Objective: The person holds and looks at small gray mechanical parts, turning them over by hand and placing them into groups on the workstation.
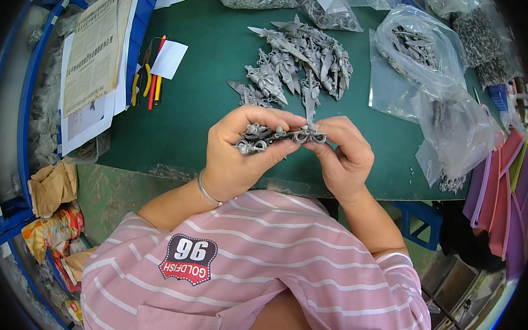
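Observation:
My left hand [232,142] is closed around a few ornate grey metal castings [252,141] with rings and knobs. My right hand [348,158] pinches a grey dagger-shaped metal piece [310,135] by its looped end. Its blade seems to point away from me, toward the pile, and the fingertips of both hands meet at this piece. Just beyond my hands, a heap of similar grey dagger-shaped castings [289,54] lies on the green tabletop [194,112]. Fingers hide part of what I hold, so how the pieces join cannot be made out.
Yellow-handled pliers [141,82], a red pen [155,89] and a white paper slip [169,59] lie at the left, near a stack of newspaper [95,52]. Clear bags of grey parts [419,47] stand at the right and far edge. A blue stool [417,223] stands below the table.

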`<state>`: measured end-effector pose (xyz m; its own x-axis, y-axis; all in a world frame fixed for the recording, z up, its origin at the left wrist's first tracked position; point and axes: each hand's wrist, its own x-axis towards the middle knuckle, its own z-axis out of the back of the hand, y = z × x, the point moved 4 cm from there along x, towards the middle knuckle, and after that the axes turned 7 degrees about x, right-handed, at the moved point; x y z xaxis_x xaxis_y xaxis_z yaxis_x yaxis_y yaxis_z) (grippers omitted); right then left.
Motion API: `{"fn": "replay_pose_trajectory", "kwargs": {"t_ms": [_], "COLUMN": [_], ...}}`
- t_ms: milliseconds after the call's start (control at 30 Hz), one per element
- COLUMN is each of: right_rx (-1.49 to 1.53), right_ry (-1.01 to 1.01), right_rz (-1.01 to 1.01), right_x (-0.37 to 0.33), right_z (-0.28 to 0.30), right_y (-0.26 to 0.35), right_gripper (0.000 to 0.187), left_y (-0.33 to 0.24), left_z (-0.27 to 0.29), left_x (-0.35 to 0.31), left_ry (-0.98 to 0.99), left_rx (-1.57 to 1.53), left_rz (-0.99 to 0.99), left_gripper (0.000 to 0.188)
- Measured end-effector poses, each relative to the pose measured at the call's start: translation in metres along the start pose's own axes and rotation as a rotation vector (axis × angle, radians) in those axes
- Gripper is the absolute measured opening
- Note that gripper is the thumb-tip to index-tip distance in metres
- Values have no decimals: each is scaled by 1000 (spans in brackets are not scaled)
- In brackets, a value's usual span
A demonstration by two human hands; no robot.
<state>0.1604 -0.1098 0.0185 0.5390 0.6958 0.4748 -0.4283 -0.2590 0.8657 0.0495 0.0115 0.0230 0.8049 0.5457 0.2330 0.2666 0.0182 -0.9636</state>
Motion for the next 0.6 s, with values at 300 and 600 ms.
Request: {"fn": "replay_pose_trajectory", "kwargs": {"t_ms": [300,600], "right_rx": [17,-60], "right_ry": [11,-80], "right_rz": [70,1], "right_x": [1,5], "right_z": [-1,8], "right_y": [1,0], "right_gripper": [21,25], "left_y": [-6,29], "left_z": [-1,6], "left_x": [-5,-2], "left_ry": [16,-156], "left_rx": [98,-577], "left_rz": [-109,551], "left_gripper": [20,23]}}
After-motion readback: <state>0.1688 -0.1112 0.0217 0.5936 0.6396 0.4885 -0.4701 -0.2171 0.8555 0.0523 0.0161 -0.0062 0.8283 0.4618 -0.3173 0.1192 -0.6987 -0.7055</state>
